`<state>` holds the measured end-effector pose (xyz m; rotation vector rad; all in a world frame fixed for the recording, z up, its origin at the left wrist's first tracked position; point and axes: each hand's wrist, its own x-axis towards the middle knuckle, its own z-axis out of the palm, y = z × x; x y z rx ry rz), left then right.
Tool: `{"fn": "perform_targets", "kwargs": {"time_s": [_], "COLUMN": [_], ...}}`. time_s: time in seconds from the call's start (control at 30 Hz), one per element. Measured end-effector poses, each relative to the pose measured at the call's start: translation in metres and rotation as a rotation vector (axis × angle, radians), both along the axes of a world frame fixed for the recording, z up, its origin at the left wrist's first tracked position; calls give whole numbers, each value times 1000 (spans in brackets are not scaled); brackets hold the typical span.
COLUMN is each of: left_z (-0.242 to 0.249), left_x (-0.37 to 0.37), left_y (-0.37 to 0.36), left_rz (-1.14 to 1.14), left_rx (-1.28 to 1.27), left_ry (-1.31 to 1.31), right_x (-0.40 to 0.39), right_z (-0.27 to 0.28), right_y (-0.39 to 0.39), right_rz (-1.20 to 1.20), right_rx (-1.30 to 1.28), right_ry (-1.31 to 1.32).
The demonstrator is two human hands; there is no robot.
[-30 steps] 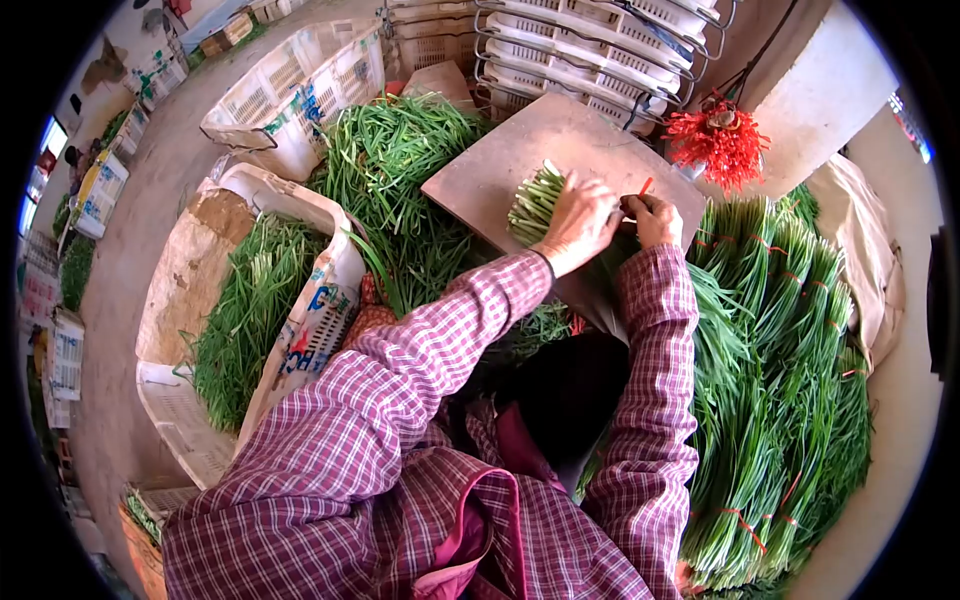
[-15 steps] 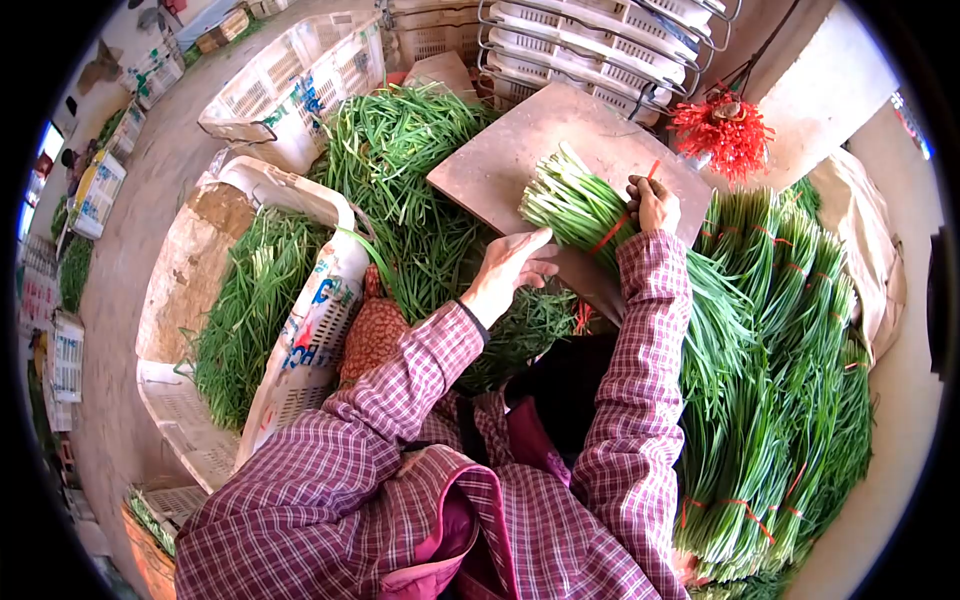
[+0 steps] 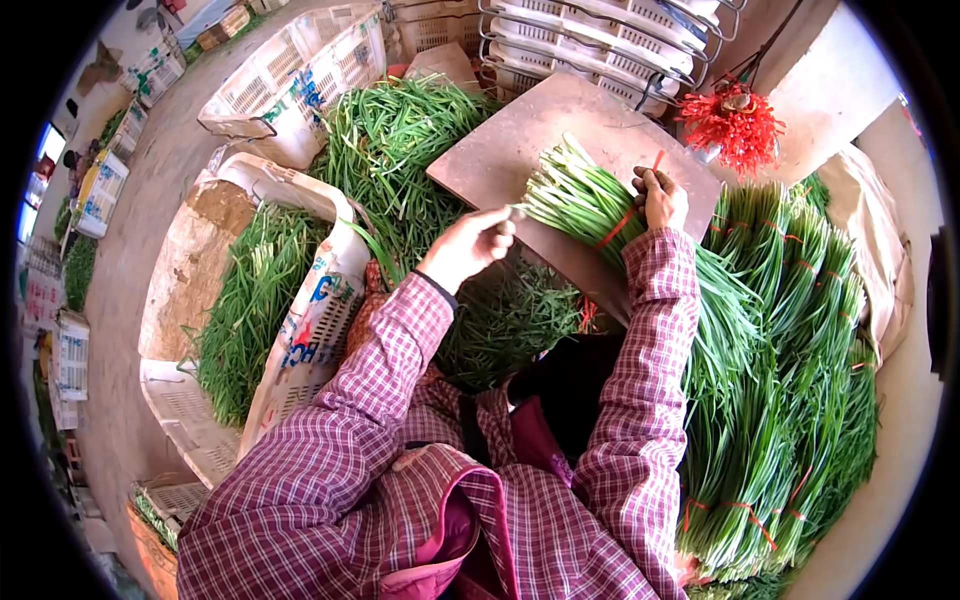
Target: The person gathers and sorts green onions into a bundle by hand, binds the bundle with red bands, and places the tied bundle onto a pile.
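A bundle of green chives (image 3: 575,200) lies on a brown board (image 3: 530,125), its pale cut ends pointing up-left and a red band (image 3: 612,230) wrapped round its middle. My right hand (image 3: 662,198) grips the bundle at the band, and a red band end sticks up from the fist. My left hand (image 3: 470,245) pinches the cut ends at the bundle's near edge with thumb and fingers closed. Both sleeves are plaid.
Tied chive bundles (image 3: 790,350) are stacked at the right. Loose chives (image 3: 400,150) are heaped left of the board. A white crate (image 3: 320,300) holds more greens, with an empty crate (image 3: 290,80) behind it. Red bands (image 3: 735,125) hang above the board, and stacked crates (image 3: 590,40) stand beyond it.
My left hand let go of the bundle, swung down-left, then came back up to pinch its cut ends. The bundle now lies longer across the board, with the red band round it.
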<state>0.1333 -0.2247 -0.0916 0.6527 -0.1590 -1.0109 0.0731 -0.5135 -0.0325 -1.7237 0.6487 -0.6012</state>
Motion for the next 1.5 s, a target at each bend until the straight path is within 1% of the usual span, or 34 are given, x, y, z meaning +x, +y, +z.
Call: {"fn": "perform_targets", "kwargs": {"time_s": [0.07,0.13,0.17,0.2,0.27,0.3,0.33,0.4,0.43,0.47,0.53,0.6,0.73,0.77,0.83,0.87,0.93,0.97,1.07,1.1,1.13,1.2,1.23,1.27,1.33,1.4,1.47,1.5], "left_z": [2,-6,-10,4,21,21,20,33,55,54,76,57,47,43,41,40,43,44,47,46,32,11,36,49,60,45,37,40], "left_x": [5,22,27,18,5,1,-5,-4,-12,-11,-20,-7,2,6,11,15,20,19,27,29,39,58,46,34,17,18,22,22], "left_y": [22,50,64,75,78,76,72,56,41,27,-2,-30,-59,-60,-61,-61,-58,-58,-53,-52,-50,-43,-34,-33,-37,-52,-62,-62], "left_rz": [227,355,382,402,165,66,219,449,468,540,621,703,804,805,803,802,697,692,631,642,625,649,488,486,339,351,433,431], "left_rx": [-68,-247,-191,180,826,977,1145,1029,914,803,929,953,1024,1025,888,889,760,750,820,816,891,724,709,709,721,643,609,605], "left_ry": [72,140,78,-232,-684,-884,-1156,-1325,-1228,-1234,-1344,-1440,-1499,-1502,-1481,-1482,-1397,-1355,-1356,-1362,-1340,-963,-761,-763,-861,-1080,-1161,-1164], "right_x": [0,0,0,0,1,1,0,0,-2,-2,-1,-2,-2,-2,-1,-1,0,0,-2,-2,-2,-2,-2,-3,-3,-3,-3,-4], "right_z": [0,0,0,1,1,1,2,2,2,2,2,0,-1,-1,-1,-1,-2,-3,-1,1,0,-4,-1,1,0,1,0,2], "right_y": [0,0,0,0,1,1,1,1,2,3,2,2,3,3,2,2,2,2,6,7,5,2,3,5,6,6,7,9], "right_rz": [5,-2,-3,-3,0,3,4,13,15,21,24,21,29,28,25,20,17,14,5,2,2,15,13,5,3,-15,-15,-16], "right_rx": [-10,-15,-13,-10,-4,-5,-8,-8,-1,6,-4,-13,20,2,-15,-29,-42,-56,-82,-93,-95,-74,-75,-83,-93,-144,-130,-118], "right_ry": [1,2,2,10,16,25,34,26,16,5,11,16,-6,-3,0,3,5,4,10,15,13,12,10,20,32,42,39,35]}}
